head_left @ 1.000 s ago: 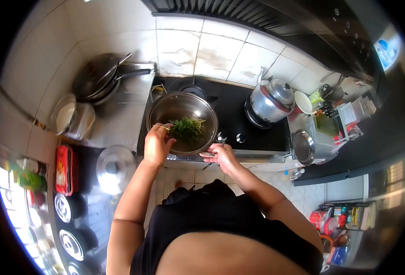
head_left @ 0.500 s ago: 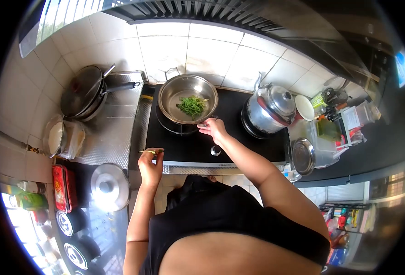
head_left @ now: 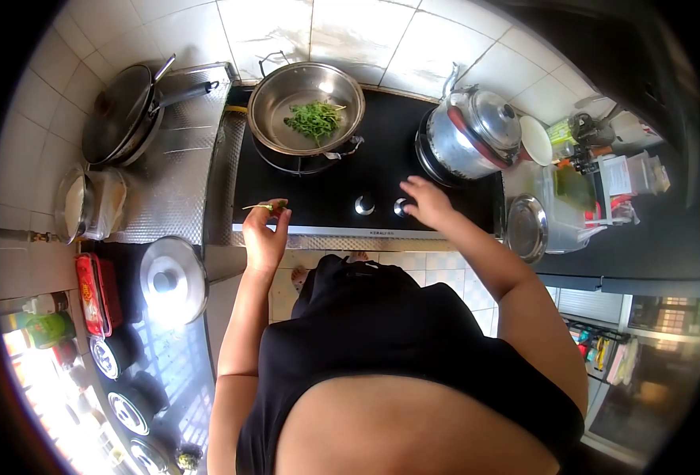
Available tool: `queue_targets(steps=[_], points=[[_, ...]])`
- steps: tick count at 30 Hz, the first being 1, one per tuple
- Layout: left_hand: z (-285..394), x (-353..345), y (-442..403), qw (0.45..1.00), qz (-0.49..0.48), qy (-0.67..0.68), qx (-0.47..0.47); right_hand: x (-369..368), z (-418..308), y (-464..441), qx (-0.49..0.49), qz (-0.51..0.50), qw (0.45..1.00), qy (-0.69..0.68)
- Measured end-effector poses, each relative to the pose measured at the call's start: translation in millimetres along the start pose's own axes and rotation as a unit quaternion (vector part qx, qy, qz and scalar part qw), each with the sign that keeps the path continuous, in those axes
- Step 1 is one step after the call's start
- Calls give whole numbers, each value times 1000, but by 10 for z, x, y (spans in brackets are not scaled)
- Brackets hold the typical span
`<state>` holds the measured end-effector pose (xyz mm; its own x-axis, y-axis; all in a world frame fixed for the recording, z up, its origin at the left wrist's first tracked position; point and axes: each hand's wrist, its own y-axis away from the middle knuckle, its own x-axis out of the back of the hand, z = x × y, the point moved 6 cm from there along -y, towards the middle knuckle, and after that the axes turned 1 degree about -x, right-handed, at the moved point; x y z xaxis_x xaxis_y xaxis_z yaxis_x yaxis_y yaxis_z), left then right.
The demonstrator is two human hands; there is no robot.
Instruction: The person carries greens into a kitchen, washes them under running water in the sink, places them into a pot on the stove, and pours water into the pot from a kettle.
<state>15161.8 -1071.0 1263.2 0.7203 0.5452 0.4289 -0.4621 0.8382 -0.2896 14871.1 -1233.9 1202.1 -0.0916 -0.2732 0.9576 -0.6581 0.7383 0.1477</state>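
Note:
Chopped greens (head_left: 314, 121) lie in a steel pan (head_left: 272, 134) on the left burner of the black stove (head_left: 326, 194). My left hand (head_left: 266, 229) is closed on a small green sprig (head_left: 268, 207) with a thin pale stem, above the stove's front left edge. My right hand (head_left: 427, 203) hovers with fingers apart at the right stove knob (head_left: 400, 207); whether it touches the knob is unclear. Another knob (head_left: 364, 205) sits to the left of it.
A large kettle (head_left: 477, 131) stands on the right burner. Dark pans (head_left: 120, 115) rest on the metal counter (head_left: 180, 182) at left, above a round lid (head_left: 173, 281). A steel lid (head_left: 526, 228) and plastic containers are at right.
The pan moved back onto the left burner and my right hand let go of its handle, shifting right to the knobs. My left hand left the pan with the sprig.

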Motion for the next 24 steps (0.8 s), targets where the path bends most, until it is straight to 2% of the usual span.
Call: queue_targets(steps=[3, 7, 8, 11, 12, 13, 15, 16, 19, 23, 24], points=[[30, -43, 20, 1000, -6, 8, 2, -421, 95, 80, 62, -77, 995, 11], [15, -41, 30, 1000, 8, 13, -5, -424, 52, 24, -13, -103, 991, 79], [9, -49, 33, 1000, 6, 14, -3, -443, 65, 9, -19, -50, 995, 88], [61, -63, 29, 1000, -7, 14, 9, -567, 165, -116, -194, -95, 974, 73], [69, -55, 36, 1000, -6, 12, 8, -512, 175, -122, -211, -11, 974, 78], [73, -52, 37, 1000, -5, 9, 7, -553, 260, -101, -293, -45, 955, -15], [52, -47, 55, 1000, -4, 9, 10, -593, 401, -62, -443, -110, 868, -196], [30, -47, 69, 1000, -3, 11, 14, -564, 380, -52, -451, -131, 852, -230], [-22, -36, 92, 1000, 0, 12, 20, -580, 402, -122, -441, -211, 852, -187], [-55, 4, 102, 1000, 9, 13, 18, -562, 247, -265, -289, -248, 924, -14], [-61, 12, 106, 1000, 11, 14, 20, -562, 268, -303, -291, -216, 932, 15]])
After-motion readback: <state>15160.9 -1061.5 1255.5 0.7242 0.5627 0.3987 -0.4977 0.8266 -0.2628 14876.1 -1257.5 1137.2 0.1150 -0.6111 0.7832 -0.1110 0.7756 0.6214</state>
